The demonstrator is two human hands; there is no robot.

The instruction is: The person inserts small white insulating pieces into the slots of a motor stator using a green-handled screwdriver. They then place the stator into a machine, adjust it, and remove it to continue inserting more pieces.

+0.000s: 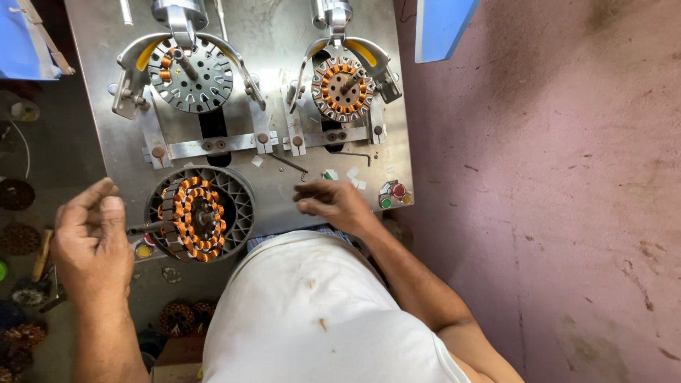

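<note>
Right now the left hand (pixel 91 245) hovers just left of a wound stator (pixel 193 218), fingers loosely curled w/ thumb up top; a thin dark tool handle (pixel 142 228) runs from the hand's edge toward the stator, but can't tell if the fingers actually grip it. That stator, w/ copper coils all round its ring, sits in a round grey ribbed holder (pixel 237 202) at the near left edge of the steel machine plate (pixel 273 32).

Right hand (pixel 333 202) rests knuckles-up on the plate's near edge, fingers bent inward & half closed, nothing visibly held. Just right of it: a small button cluster (pixel 394 195), red + green + yellow. Bits of white paper scrap (pixel 352 172) lie just beyond the hand.

Further back on the plate, 2 winding stations. Left one clamps a mostly bare grey stator core (pixel 191 74), only a couple of slots wound w/ copper. Right one holds a smaller stator (pixel 342 89), fully wound in copper. Each sits under a curved metal guard w/ yellow inside.

Person's white shirt (pixel 312 312) fills the bottom centre. More wound stators (pixel 186 317) lie on the dark floor, bottom left. Pinkish wall (pixel 553 177) takes the right side.
</note>
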